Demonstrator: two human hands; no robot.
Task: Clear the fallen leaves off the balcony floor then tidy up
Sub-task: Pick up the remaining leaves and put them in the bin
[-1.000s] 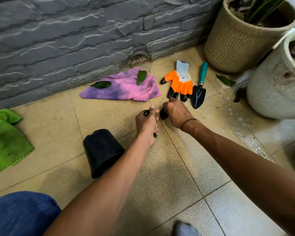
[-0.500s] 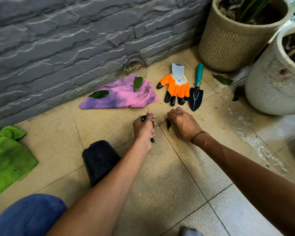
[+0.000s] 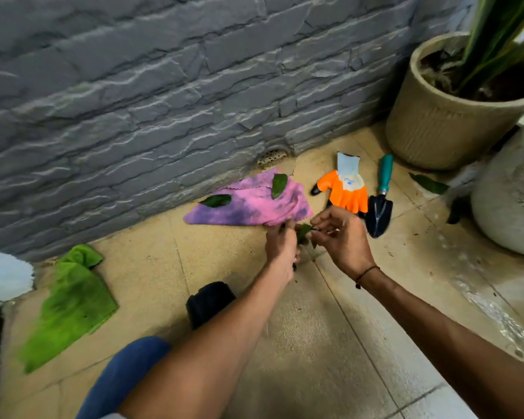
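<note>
Knee: blue-clad knee (image 3: 124, 373) at the bottom edge, closest to the camera.
Black pot: small black plastic pot (image 3: 208, 303) lying tipped on the tile floor (image 3: 330, 343), partly behind the left forearm.
Left hand: left hand (image 3: 280, 243) has its fingers curled around a bunch of green leaves (image 3: 303, 232); a bit of leaf pokes out below the fist too.
Right hand: right hand (image 3: 342, 237) is right up against the left, fingertips pinching the same leaves from the other side, so the leaves sit between both sets of fingers, held just above the floor.
Green cloth: crumpled green cloth (image 3: 70, 306) off to the left.
Pink cloth: pink cloth (image 3: 254, 201) just beyond the hands, with two leaves (image 3: 279, 184) lying on it.
Glove and trowel: orange glove (image 3: 345, 189) beside a teal-handled trowel (image 3: 381, 201).
Far right: one leaf (image 3: 429, 184) on the floor near the beige planter (image 3: 436, 122) and the white pot (image 3: 508, 201).
</note>
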